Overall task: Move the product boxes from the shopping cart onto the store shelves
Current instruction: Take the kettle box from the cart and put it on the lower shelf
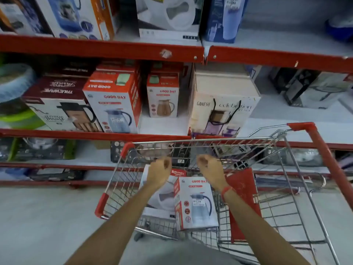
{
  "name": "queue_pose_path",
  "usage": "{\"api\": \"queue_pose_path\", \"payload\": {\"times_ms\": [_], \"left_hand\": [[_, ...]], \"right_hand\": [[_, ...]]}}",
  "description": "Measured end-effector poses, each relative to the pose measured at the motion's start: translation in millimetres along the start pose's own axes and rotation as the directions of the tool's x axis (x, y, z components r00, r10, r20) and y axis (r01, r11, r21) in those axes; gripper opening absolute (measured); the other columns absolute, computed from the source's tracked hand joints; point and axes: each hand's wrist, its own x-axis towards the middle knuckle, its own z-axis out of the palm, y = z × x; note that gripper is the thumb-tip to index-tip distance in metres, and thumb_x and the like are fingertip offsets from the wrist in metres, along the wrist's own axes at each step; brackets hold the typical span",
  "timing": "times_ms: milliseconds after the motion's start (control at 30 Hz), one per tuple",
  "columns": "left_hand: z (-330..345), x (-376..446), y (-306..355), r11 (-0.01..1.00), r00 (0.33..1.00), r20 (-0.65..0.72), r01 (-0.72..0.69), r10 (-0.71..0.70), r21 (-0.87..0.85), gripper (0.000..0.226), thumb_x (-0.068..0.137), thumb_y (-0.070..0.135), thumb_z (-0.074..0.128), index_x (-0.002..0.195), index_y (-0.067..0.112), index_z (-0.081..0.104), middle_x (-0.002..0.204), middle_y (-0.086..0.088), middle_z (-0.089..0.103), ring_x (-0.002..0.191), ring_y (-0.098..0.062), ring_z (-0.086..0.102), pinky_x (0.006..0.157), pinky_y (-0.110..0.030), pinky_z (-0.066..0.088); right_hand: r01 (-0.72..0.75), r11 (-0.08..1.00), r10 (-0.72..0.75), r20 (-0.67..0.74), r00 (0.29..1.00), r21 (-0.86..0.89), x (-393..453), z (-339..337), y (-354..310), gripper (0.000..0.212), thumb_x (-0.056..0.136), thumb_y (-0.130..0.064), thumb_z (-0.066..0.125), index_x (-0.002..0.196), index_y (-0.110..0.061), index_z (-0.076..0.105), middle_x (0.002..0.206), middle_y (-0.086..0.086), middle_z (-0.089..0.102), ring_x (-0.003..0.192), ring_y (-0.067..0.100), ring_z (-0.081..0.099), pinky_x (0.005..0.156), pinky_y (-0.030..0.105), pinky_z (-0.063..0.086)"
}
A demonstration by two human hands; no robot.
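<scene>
On the middle shelf, a Good Day box stands at the left. Below it, over the shopping cart, the left hand hangs with fingers loosely curled, its grip holding nothing. Between the wrists, a Good Day jug box lies in the cart. The right hand is likewise curled and bare. A red box leans beside it.

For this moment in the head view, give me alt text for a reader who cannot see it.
Two bare hands, left hand and right hand, reach empty into a red-trimmed shopping cart above a Good Day jug box. Behind the cart, red store shelves hold similar jug and flask boxes.
</scene>
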Motion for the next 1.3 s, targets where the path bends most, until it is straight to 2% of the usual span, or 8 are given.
{"api": "queue_pose_path", "payload": {"times_ms": [133,233,300,467,733,1033,1167,1300], "left_hand": [[49.0,-24.3,-31.2,0.820,0.806,0.371,0.547,-0.461,-0.168,0.021,0.093,0.023,0.053,0.099,0.006,0.065,0.099,-0.011,0.069,0.081,-0.018,0.062,0.079,-0.033,0.054],[64.5,-39.8,-34.3,0.695,0.690,0.581,0.665,-0.433,-0.272,0.014,0.097,0.025,0.047,0.103,0.015,0.054,0.093,-0.002,0.065,0.069,-0.012,0.067,0.064,-0.029,0.058],[70.5,-41.4,-33.0,0.660,0.676,0.610,0.684,-0.413,-0.311,0.017,0.099,0.024,0.043,0.112,0.015,0.051,0.110,-0.010,0.066,0.090,-0.021,0.066,0.078,-0.038,0.056],[53.0,-29.8,-32.8,0.806,0.769,0.439,0.573,-0.464,-0.152,0.025,0.091,0.014,0.058,0.113,0.003,0.061,0.112,-0.016,0.070,0.101,-0.029,0.068,0.088,-0.044,0.057],[-35.1,-28.0,-27.5,0.942,0.978,0.048,0.210,-0.204,-0.262,0.032,0.079,0.000,0.071,0.108,0.000,0.057,0.109,-0.008,0.067,0.091,-0.025,0.068,0.074,-0.037,0.060],[-88.2,37.0,0.7,0.990,0.919,-0.378,-0.137,0.112,-0.039,0.033,0.081,-0.006,0.063,0.110,0.003,0.049,0.091,-0.015,0.073,0.083,-0.027,0.070,0.071,-0.039,0.059],[-94.4,76.9,12.7,0.989,0.897,-0.423,-0.149,0.132,-0.008,0.030,0.083,-0.007,0.060,0.109,0.001,0.047,0.089,-0.019,0.070,0.076,-0.025,0.066,0.067,-0.029,0.053],[-92.5,109.0,17.8,0.996,0.922,-0.378,-0.094,0.083,-0.011,0.022,0.087,-0.002,0.057,0.107,-0.001,0.048,0.096,-0.018,0.067,0.084,-0.025,0.066,0.076,-0.032,0.057]], "right_hand": [[-0.438,0.899,0.422,0.275,0.864,0.000,-18.2,25.4,63.1,0.036,0.089,-0.021,0.062,0.121,-0.005,0.056,0.130,0.014,0.059,0.116,0.031,0.058,0.104,0.039,0.045],[-0.553,0.828,0.466,0.443,0.766,0.086,-28.2,35.6,86.4,0.033,0.092,-0.019,0.058,0.123,-0.008,0.059,0.128,0.003,0.060,0.112,0.021,0.057,0.097,0.028,0.047],[-0.554,0.823,0.444,0.465,0.766,0.128,-31.2,37.0,85.7,0.034,0.092,-0.021,0.058,0.125,-0.011,0.058,0.129,0.004,0.060,0.113,0.020,0.057,0.099,0.030,0.046],[-0.517,0.835,0.425,0.374,0.824,0.191,-30.5,31.7,66.4,0.022,0.087,-0.018,0.065,0.106,-0.018,0.055,0.118,0.011,0.065,0.110,0.030,0.061,0.095,0.050,0.051],[-0.091,0.993,0.078,0.153,0.985,0.077,-14.1,10.0,-14.6,0.031,0.085,-0.014,0.066,0.106,-0.016,0.044,0.113,0.009,0.067,0.096,0.024,0.065,0.083,0.043,0.056],[0.304,0.949,-0.279,-0.235,0.931,0.079,39.2,3.4,-84.2,0.036,0.084,-0.022,0.070,0.109,-0.015,0.045,0.111,0.008,0.065,0.098,0.024,0.062,0.077,0.036,0.055],[0.334,0.941,-0.304,-0.302,0.904,0.051,80.8,12.6,-94.7,0.033,0.083,-0.020,0.070,0.101,-0.014,0.044,0.106,0.010,0.070,0.091,0.024,0.067,0.068,0.020,0.050],[0.302,0.953,-0.295,-0.304,0.906,-0.023,113.4,27.2,-94.5,0.033,0.084,-0.018,0.069,0.098,-0.009,0.041,0.101,0.015,0.068,0.085,0.029,0.067,0.063,0.030,0.052]]}}
